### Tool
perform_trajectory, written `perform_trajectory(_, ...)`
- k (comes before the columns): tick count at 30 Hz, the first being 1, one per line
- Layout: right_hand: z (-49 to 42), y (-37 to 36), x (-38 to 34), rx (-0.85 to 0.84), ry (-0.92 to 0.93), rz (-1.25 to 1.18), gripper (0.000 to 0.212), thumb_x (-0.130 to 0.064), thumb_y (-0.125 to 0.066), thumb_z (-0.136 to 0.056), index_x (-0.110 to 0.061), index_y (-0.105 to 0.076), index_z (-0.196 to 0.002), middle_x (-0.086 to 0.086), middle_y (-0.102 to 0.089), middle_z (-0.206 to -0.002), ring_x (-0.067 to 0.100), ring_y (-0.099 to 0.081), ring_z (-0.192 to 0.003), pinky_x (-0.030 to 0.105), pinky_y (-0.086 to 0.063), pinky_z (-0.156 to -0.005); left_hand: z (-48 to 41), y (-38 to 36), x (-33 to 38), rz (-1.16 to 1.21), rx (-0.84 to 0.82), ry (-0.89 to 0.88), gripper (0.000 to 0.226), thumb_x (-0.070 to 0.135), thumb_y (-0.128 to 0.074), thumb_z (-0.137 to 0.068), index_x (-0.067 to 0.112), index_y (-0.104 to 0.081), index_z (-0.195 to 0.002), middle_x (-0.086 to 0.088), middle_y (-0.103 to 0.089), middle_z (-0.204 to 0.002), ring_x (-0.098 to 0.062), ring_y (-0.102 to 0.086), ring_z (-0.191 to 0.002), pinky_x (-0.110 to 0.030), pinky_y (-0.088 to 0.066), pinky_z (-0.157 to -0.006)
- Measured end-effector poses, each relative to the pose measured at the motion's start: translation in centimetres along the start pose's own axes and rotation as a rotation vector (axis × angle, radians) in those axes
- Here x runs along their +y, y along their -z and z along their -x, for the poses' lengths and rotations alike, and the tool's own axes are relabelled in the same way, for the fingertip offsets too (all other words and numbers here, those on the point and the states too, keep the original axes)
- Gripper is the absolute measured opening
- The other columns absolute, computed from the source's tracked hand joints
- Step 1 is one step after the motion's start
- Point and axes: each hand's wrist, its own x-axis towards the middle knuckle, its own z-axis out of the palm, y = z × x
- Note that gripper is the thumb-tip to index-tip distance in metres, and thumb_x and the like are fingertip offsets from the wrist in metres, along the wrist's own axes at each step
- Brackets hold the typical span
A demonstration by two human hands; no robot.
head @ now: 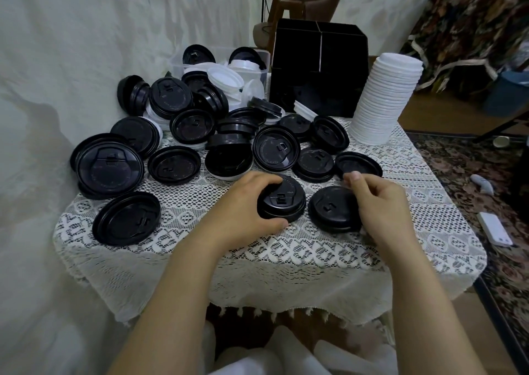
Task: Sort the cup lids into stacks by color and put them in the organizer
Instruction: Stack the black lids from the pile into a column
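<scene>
Left grip clamped round a black lid; right grip curled onto the neighbouring lid at its edge.
Both forearms reach over the bench, palms down; the black organizer stands behind.

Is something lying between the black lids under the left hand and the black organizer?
Yes. Loose black lids lie between the lid stack in the left hand and the organizer; above them nothing visible blocks the path.

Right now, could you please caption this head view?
Left hand grips a black lid stack; right hand holds a second black lid; white stack behind.
</scene>
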Motion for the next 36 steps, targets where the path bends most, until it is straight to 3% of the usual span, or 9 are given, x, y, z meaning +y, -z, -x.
perform_trajectory(4, 0.5, 0.3, 0.0, -0.119, 0.035, 0.080, 0.041, -0.039, -0.061, -0.092, -0.023, -0.060, -0.128, -0.006, -0.062, -0.120, 0.012, -0.057, -0.114, 0.039, -0.047, -0.101, 0.0, 0.0, 0.0, 0.006, -0.002, 0.008, 0.070, 0.034, -0.078, -0.077, 0.033, -0.042, -0.137, 0.021, -0.038, -0.130, 0.002, -0.040, -0.115, -0.011, -0.028, -0.093)
perform_trajectory(9, 1.2, 0.1, 0.4, -0.210, 0.036, 0.669, 0.095, -0.068, -0.071, -0.067, -0.030, -0.031, -0.144, 0.003, -0.039, -0.141, 0.026, -0.035, -0.132, 0.048, -0.034, -0.109, 0.0, 0.0, 0.0, 0.012, -0.002, 0.014, 0.071, 0.034, -0.079, -0.076, 0.033, -0.042, -0.137, 0.021, -0.038, -0.130, 0.001, -0.040, -0.117, -0.013, -0.029, -0.095)
perform_trajectory(16, 1.2, -0.1, 0.4, -0.231, 0.073, 0.594, 0.084, -0.047, -0.077, -0.074, -0.034, -0.031, -0.142, -0.004, -0.048, -0.136, 0.022, -0.036, -0.129, 0.047, -0.026, -0.111, 0.1, 0.2, 0.0, 0.040, -0.020, 0.025, 0.075, 0.033, -0.080, -0.075, 0.033, -0.041, -0.139, 0.020, -0.038, -0.135, -0.001, -0.038, -0.122, -0.017, -0.028, -0.099)
perform_trajectory(19, 1.0, 0.1, 0.6, -0.223, 0.121, 0.501, 0.077, -0.035, -0.080, -0.072, -0.031, -0.039, -0.137, -0.004, -0.051, -0.128, 0.022, -0.045, -0.123, 0.048, -0.036, -0.106, 0.1, 0.3, 0.0, 0.082, -0.024, 0.041, 0.081, 0.030, -0.081, -0.074, 0.037, -0.036, -0.142, 0.021, -0.035, -0.137, -0.001, -0.036, -0.125, -0.019, -0.027, -0.101)
perform_trajectory(21, 1.0, 0.2, 0.4, -0.195, 0.174, 0.375, 0.070, -0.024, -0.080, -0.072, -0.029, -0.043, -0.131, -0.006, -0.050, -0.122, 0.017, -0.050, -0.115, 0.034, -0.045, -0.098, 0.2, 0.4, -0.1, 0.122, -0.018, 0.063, 0.090, 0.026, -0.082, -0.073, 0.040, -0.028, -0.145, 0.019, -0.032, -0.142, -0.001, -0.033, -0.127, -0.020, -0.025, -0.100)
perform_trajectory(25, 1.3, -0.5, -0.5, -0.210, 0.274, 0.243, 0.066, -0.017, -0.079, -0.076, -0.029, -0.046, -0.131, -0.014, -0.045, -0.120, -0.011, -0.046, -0.102, -0.004, -0.032, -0.081, -0.1, 0.3, -0.1, 0.148, -0.021, 0.077, 0.104, 0.021, -0.085, -0.069, 0.042, -0.020, -0.147, 0.016, -0.035, -0.145, -0.002, -0.033, -0.130, -0.020, -0.025, -0.098)
perform_trajectory(27, 1.5, -1.3, -0.8, -0.260, 0.323, 0.210, 0.066, -0.015, -0.079, -0.075, -0.027, -0.050, -0.133, -0.014, -0.046, -0.128, -0.019, -0.042, -0.107, -0.004, -0.030, -0.089, -0.1, 0.2, 0.1, 0.164, -0.034, 0.076, 0.109, 0.020, -0.087, -0.066, 0.042, -0.018, -0.148, 0.019, -0.038, -0.140, 0.003, -0.033, -0.123, -0.020, -0.026, -0.096)
perform_trajectory(30, 1.5, -2.3, -0.9, -0.338, 0.344, 0.215, 0.070, -0.020, -0.078, -0.075, -0.028, -0.049, -0.138, -0.013, -0.043, -0.140, -0.006, -0.040, -0.124, 0.004, -0.028, -0.102, -0.1, 0.2, 0.3, 0.184, -0.044, 0.078, 0.114, 0.018, -0.088, -0.065, 0.042, -0.015, -0.149, 0.026, -0.036, -0.124, 0.006, -0.032, -0.120, -0.020, -0.029, -0.098)
perform_trajectory(36, 1.5, -3.2, -0.5, -0.426, 0.334, 0.275, 0.072, -0.024, -0.076, -0.079, -0.028, -0.045, -0.143, -0.019, -0.038, -0.144, -0.011, -0.033, -0.121, -0.010, -0.021, -0.087, -0.2, 0.2, -0.2, 0.187, -0.052, 0.088, 0.115, 0.013, -0.087, -0.065, 0.044, -0.014, -0.149, 0.023, -0.037, -0.132, 0.006, -0.033, -0.123, -0.009, -0.033, -0.089)
